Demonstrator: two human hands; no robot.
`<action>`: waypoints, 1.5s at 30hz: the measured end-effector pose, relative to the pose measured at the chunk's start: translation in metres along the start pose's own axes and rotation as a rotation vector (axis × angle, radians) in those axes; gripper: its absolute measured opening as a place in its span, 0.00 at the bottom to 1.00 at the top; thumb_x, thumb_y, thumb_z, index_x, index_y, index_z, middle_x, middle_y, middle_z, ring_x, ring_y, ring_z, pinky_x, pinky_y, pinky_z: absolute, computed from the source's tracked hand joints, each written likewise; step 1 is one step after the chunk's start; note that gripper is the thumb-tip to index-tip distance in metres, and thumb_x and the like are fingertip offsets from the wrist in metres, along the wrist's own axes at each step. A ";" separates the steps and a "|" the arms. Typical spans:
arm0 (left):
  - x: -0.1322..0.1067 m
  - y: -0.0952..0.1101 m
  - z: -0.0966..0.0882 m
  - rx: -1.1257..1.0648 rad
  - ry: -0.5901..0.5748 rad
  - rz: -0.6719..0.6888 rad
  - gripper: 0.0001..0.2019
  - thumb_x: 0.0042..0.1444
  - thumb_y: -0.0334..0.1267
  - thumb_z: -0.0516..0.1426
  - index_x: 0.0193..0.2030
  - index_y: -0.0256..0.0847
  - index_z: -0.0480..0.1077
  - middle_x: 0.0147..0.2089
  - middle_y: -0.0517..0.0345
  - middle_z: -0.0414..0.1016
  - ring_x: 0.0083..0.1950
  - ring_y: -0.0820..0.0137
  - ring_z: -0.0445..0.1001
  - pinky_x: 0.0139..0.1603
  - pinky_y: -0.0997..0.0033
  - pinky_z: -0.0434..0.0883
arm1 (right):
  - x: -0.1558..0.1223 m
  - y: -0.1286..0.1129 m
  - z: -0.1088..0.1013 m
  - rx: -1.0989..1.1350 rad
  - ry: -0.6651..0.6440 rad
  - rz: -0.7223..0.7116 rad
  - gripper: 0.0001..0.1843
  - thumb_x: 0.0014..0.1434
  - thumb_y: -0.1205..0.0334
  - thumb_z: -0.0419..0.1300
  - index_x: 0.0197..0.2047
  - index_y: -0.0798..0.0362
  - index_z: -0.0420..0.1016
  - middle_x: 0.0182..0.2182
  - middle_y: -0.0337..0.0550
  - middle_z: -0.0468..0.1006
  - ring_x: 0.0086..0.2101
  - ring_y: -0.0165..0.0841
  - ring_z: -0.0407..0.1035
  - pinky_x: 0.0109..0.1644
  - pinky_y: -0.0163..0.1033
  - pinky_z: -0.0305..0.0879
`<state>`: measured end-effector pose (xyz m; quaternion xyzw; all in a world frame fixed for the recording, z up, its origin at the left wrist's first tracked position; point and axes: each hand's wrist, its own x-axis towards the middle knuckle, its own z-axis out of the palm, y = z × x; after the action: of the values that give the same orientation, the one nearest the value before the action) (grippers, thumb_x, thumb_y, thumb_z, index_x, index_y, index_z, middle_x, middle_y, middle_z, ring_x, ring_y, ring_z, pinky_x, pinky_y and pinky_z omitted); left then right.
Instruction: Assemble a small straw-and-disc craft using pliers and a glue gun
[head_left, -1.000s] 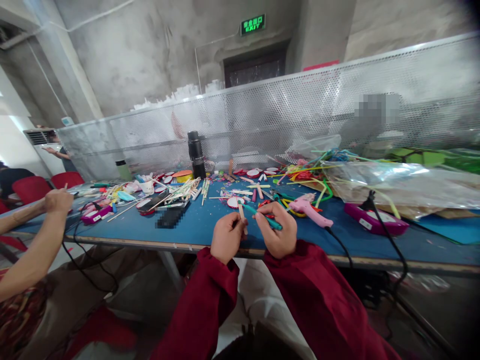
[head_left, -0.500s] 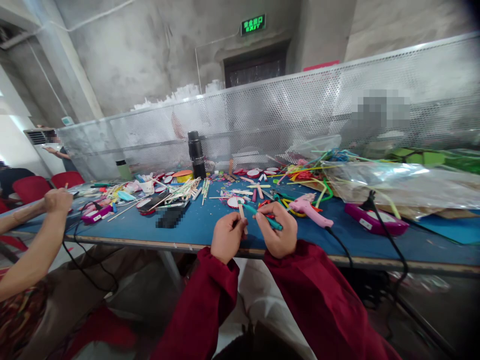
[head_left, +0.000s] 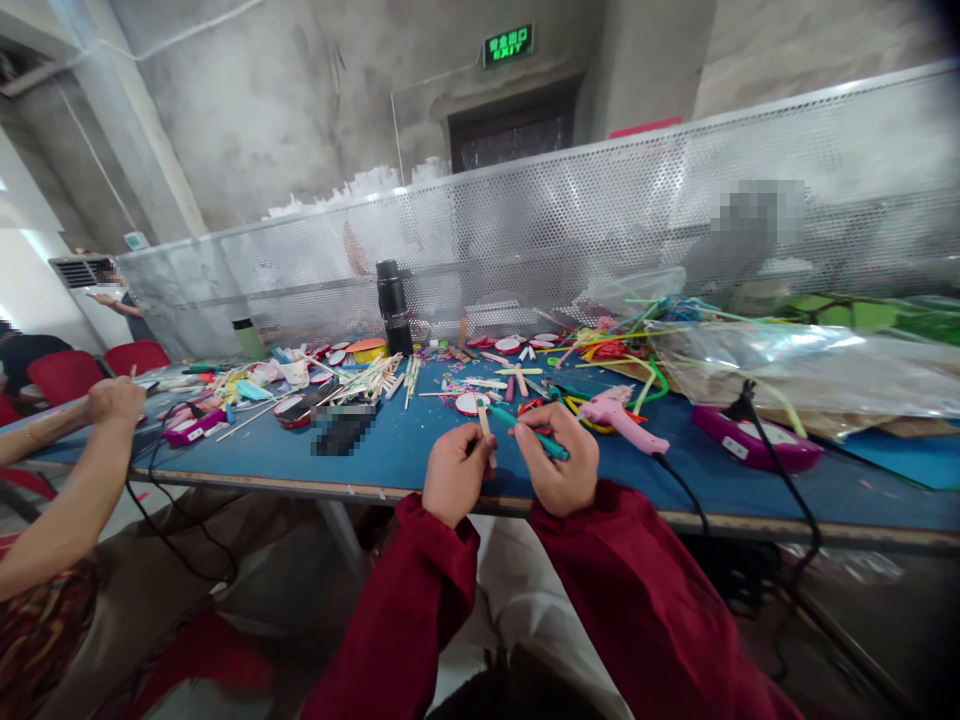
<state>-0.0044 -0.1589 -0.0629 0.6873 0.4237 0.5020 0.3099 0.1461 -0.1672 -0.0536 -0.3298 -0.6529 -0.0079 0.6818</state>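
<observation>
Between the thumb and fingers of my left hand (head_left: 454, 470) a flat wooden craft stick (head_left: 484, 422) is pinched, standing roughly upright over the table's front part. My right hand (head_left: 561, 455) grips a teal marker pen (head_left: 551, 446) like a writing tool, its tip end reaching left to the upper part of the stick. Whether the tip touches the wood I cannot tell. Just behind the stick lies a round white disc with a red rim (head_left: 466, 403). A pink glue gun (head_left: 626, 424) rests to the right of my right hand, its cable running off the front edge.
On the blue table (head_left: 255, 465) stand a black thermos (head_left: 393, 310) and piles of wooden sticks (head_left: 367, 378). Purple devices (head_left: 757, 440) lie right and left; plastic bags (head_left: 787, 365) cover the right. A co-worker's arm (head_left: 97, 470) is at far left. A perforated metal screen (head_left: 525, 240) stands behind.
Both hands keep their hold. My right hand and the pen have shifted very slightly to the right; the left hand and stick look almost unchanged.
</observation>
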 end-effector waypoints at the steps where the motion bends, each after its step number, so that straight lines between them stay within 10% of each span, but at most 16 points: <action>1: 0.000 0.000 0.000 0.001 0.002 0.006 0.13 0.62 0.44 0.54 0.29 0.40 0.67 0.23 0.63 0.70 0.25 0.74 0.68 0.29 0.75 0.63 | 0.000 0.000 0.000 0.009 -0.007 -0.010 0.03 0.61 0.64 0.60 0.34 0.49 0.71 0.29 0.39 0.77 0.30 0.34 0.72 0.37 0.40 0.66; 45: 0.000 -0.001 0.000 0.037 0.010 0.040 0.14 0.63 0.44 0.54 0.27 0.40 0.66 0.23 0.62 0.70 0.27 0.73 0.68 0.31 0.75 0.62 | 0.002 -0.004 0.000 0.004 -0.029 -0.030 0.03 0.60 0.65 0.60 0.34 0.49 0.72 0.29 0.39 0.76 0.30 0.34 0.72 0.37 0.40 0.66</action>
<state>-0.0045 -0.1587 -0.0638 0.6987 0.4207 0.5038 0.2848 0.1446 -0.1692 -0.0505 -0.3188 -0.6677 -0.0120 0.6726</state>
